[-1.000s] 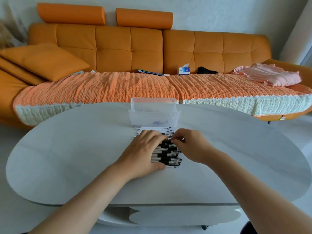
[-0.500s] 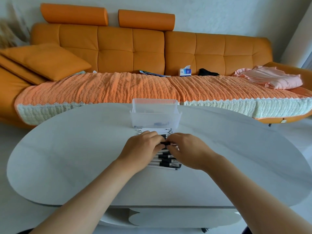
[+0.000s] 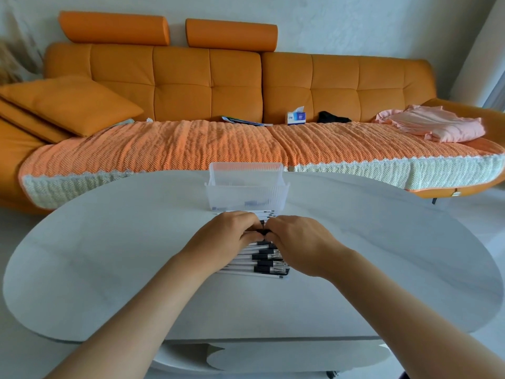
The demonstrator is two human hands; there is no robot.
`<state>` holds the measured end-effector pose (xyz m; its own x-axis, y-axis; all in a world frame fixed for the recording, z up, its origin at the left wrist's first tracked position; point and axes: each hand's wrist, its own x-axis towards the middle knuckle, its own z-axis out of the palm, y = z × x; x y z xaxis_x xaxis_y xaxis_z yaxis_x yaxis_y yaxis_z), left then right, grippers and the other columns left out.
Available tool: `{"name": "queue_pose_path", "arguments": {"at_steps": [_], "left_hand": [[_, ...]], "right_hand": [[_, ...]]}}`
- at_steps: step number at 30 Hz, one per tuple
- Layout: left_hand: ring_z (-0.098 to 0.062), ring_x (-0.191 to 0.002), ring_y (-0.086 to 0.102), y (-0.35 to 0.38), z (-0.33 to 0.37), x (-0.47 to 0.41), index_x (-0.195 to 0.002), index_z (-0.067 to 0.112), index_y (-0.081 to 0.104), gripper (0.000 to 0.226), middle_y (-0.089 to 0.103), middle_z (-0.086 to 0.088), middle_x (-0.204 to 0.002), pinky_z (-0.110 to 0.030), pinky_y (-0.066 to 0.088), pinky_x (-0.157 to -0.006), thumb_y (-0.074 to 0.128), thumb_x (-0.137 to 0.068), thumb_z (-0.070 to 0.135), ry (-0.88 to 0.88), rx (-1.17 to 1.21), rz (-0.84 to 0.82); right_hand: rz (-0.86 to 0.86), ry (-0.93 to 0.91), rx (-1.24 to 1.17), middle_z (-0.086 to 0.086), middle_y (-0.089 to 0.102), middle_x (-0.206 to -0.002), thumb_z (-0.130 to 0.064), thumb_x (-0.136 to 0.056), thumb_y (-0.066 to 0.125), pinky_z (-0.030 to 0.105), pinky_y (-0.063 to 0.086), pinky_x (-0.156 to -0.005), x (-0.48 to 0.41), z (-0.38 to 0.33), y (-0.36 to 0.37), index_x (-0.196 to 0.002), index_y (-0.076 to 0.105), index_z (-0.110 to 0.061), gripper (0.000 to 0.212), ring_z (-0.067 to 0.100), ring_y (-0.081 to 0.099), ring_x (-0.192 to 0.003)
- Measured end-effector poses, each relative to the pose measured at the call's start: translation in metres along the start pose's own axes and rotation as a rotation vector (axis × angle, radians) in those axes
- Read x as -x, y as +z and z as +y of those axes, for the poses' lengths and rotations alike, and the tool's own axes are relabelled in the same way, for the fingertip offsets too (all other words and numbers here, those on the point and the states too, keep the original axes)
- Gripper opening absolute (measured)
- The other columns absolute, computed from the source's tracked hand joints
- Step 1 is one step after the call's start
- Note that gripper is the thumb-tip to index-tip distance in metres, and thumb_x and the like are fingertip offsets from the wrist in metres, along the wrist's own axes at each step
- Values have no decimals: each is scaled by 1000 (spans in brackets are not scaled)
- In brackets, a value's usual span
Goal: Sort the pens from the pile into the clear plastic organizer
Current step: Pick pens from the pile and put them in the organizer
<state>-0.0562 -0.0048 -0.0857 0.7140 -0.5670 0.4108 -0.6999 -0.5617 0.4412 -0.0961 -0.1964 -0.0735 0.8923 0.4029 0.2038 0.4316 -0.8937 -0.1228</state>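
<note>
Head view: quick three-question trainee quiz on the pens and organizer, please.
1. True or false: the clear organizer stands beyond the pen pile, toward the sofa.
2. Where do the left hand and right hand meet? A on the pile; B inside the organizer; C at the table edge.
3. Fill in: the garment on the sofa is ____.
Key: 1 true; 2 A; 3 pink.

**Table** (image 3: 109,269): long oval top, pale grey-white and smooth. A rounded lower tier (image 3: 273,356) of the same colour shows under the near edge.

**On it, at the middle toward the far edge:** one clear plastic organizer (image 3: 246,192), upright, with ribbed walls.

**Just in front of that:** pens (image 3: 259,265), white barrels with black sections, lying crosswise and side by side in a row. The row runs up to the organizer's foot; whether they touch cannot be told.
</note>
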Motion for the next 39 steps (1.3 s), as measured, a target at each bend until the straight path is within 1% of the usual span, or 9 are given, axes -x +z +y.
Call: {"name": "queue_pose_path", "arguments": {"at_steps": [4,14,18,23,27,31,34,37,39], "left_hand": [[-8,-78,62,5,1,-1,-93,17,66,19,67,8,-86,-37,51,-69,67,-87,35,21,-25,2],[-4,-76,63,4,3,1,-94,20,71,11,68,12,-82,-31,51,-68,71,-86,27,45,54,36],[-4,-76,62,2,7,-1,-94,20,71,13,68,12,-83,-29,51,-68,71,-85,29,53,29,52],[-5,-85,59,10,10,-3,-100,22,65,15,66,11,-94,-31,51,-75,69,-87,29,17,-43,8],[-1,-85,64,10,13,-7,-94,20,67,12,69,12,-90,-27,53,-76,74,-84,22,-7,32,56],[2,-84,63,4,14,-7,-91,17,69,11,69,14,-86,-18,51,-75,76,-82,20,-5,51,74],[0,-83,63,4,13,-7,-91,18,70,12,68,15,-86,-19,51,-74,75,-82,22,4,20,55],[-5,-82,61,7,11,-10,-92,20,67,11,65,13,-87,-27,51,-72,73,-84,25,-20,-69,33],[-7,-84,59,7,8,-12,-93,21,65,12,63,15,-89,-24,47,-71,72,-86,27,-56,-120,30]], "right_hand": [[-27,10,-28,0,54,-82,-16,-102,39,37,39,-59,4,0,2,-95,52,-15,15,24,50,-69],[-35,27,-123,-4,43,-63,-23,-104,38,33,26,-50,6,2,-3,-88,47,-14,21,19,38,-55],[-24,-3,-30,-2,51,-72,-26,-105,34,34,26,-51,7,3,-6,-92,48,-14,23,26,45,-63],[-55,26,-32,4,58,-88,-24,-105,34,39,43,-66,8,5,-3,-95,53,-12,25,26,54,-76],[-27,37,-81,0,48,-72,-23,-105,38,35,31,-57,6,9,-2,-89,45,-14,19,26,45,-63],[35,24,-50,3,49,-64,-35,-105,36,36,30,-52,5,14,-4,-96,51,-15,27,26,42,-56],[-4,18,-81,0,54,-71,-39,-105,35,37,37,-57,7,14,-6,-98,51,-19,27,24,48,-64],[-40,94,-134,-2,63,-91,-45,-102,36,37,44,-65,8,18,-8,-110,54,-21,30,19,56,-77],[-45,169,-191,0,61,-106,-30,-101,40,33,42,-69,8,27,-6,-117,53,-21,23,18,55,-84]]}}
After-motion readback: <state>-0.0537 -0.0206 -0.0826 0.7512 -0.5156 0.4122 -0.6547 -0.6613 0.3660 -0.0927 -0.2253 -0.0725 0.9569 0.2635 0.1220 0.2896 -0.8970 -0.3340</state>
